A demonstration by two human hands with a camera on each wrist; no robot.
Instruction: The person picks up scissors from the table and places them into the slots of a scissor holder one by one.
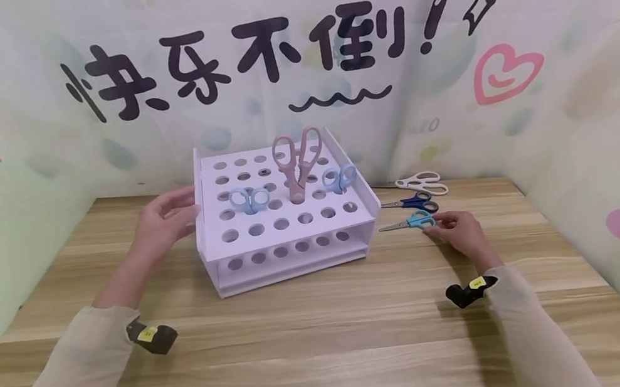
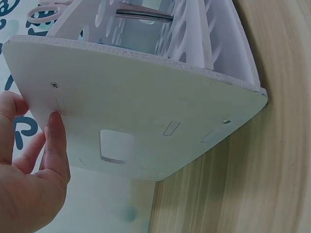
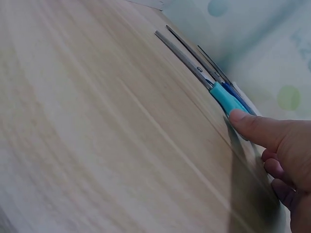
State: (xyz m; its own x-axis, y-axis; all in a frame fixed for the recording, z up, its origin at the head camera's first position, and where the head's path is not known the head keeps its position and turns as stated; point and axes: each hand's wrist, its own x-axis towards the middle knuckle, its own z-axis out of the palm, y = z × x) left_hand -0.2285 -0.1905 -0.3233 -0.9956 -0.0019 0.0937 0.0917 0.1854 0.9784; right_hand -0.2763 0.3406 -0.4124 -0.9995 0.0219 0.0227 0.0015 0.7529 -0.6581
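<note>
A white rack (image 1: 286, 240) with rows of round holes stands on the table. Pink scissors (image 1: 297, 169) stand handles-up in it, with light blue scissors (image 1: 251, 200) to their left and another light blue pair (image 1: 339, 179) to their right. My left hand (image 1: 162, 218) touches the rack's left side panel (image 2: 141, 107), fingertips near its edge. On the right, my right hand (image 1: 462, 233) pinches the handle of turquoise scissors (image 1: 417, 220) between thumb and fingers; their blades point left toward the rack. The right wrist view shows my thumb (image 3: 257, 127) on that handle.
Behind the turquoise pair lie dark blue scissors (image 1: 415, 202) and white-handled scissors (image 1: 422, 183), near the back edge of the wooden table (image 1: 314, 344). A printed cloth backdrop (image 1: 257, 123) hangs close behind the rack.
</note>
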